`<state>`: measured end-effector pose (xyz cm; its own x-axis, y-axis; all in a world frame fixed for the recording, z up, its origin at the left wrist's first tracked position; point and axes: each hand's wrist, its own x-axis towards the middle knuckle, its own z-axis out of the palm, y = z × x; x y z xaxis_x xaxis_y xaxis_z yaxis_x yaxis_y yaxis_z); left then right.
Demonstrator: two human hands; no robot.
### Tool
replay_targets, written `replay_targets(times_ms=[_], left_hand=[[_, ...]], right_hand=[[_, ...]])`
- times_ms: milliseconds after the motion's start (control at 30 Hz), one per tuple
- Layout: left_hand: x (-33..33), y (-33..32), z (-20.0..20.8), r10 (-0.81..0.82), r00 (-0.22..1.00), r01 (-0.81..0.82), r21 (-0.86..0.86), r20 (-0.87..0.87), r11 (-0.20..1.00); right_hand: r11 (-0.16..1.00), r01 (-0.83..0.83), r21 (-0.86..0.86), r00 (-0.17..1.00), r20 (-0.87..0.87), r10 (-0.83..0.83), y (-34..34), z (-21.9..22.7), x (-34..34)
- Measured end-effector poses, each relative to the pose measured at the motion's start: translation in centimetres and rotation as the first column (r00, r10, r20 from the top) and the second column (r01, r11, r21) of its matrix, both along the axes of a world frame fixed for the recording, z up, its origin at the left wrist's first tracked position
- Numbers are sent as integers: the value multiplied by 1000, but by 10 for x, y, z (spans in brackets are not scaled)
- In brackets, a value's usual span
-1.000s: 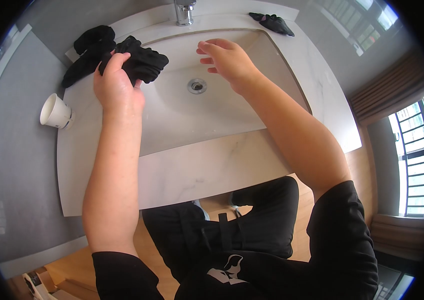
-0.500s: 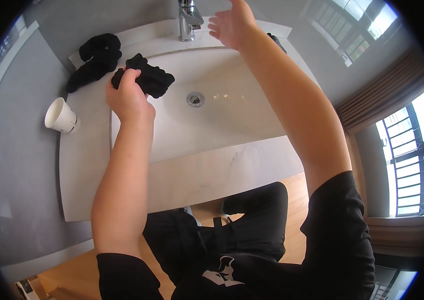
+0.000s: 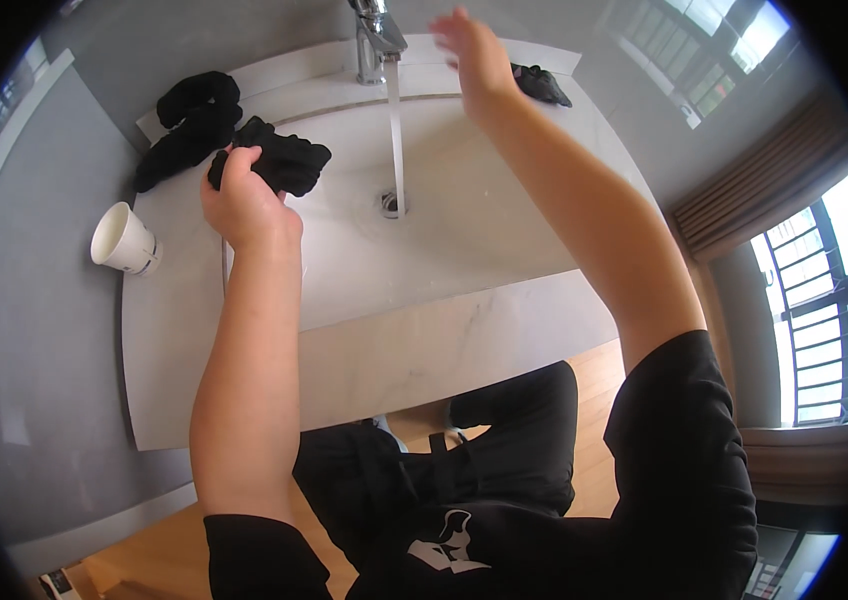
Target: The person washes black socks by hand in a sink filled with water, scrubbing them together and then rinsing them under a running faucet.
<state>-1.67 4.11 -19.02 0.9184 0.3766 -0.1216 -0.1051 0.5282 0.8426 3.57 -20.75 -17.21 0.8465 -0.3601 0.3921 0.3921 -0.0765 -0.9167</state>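
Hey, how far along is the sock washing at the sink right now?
Done: the tap is running, a stream falling to the drain. In hand: the left hand grips a black sock over the basin, not under the water; the right hand is raised, open, beside the tap. Left: more black cloth lies on the counter, another piece at the right.

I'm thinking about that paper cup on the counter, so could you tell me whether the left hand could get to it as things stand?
Probably not at once: the left hand grips a black cloth, though the paper cup stands close by on its left with bare counter between.
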Motion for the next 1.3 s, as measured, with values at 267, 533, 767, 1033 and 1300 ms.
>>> replay_targets(times_ms=[267, 533, 767, 1033, 1300], left_hand=[[2, -6, -4, -23, 1000, 23, -26, -7, 999], [-2, -13, -4, -48, 999, 48, -19, 3, 999], [1, -7, -7, -46, 998, 46, -22, 33, 999], [2, -11, -8, -77, 997, 76, 7, 30, 997], [8, 1, -5, 5, 998, -3, -21, 62, 1000]], right_hand=[[119, -581, -805, 635, -540, -553, 13, -167, -73], [155, -644, -749, 743, -661, -104, 120, -154, -51], [105, -657, -746, 696, -654, -296, 53, -130, -62], [118, -624, -773, 763, -635, -122, 111, -154, -43], [135, -671, -729, 737, -676, 12, 156, -127, -68]])
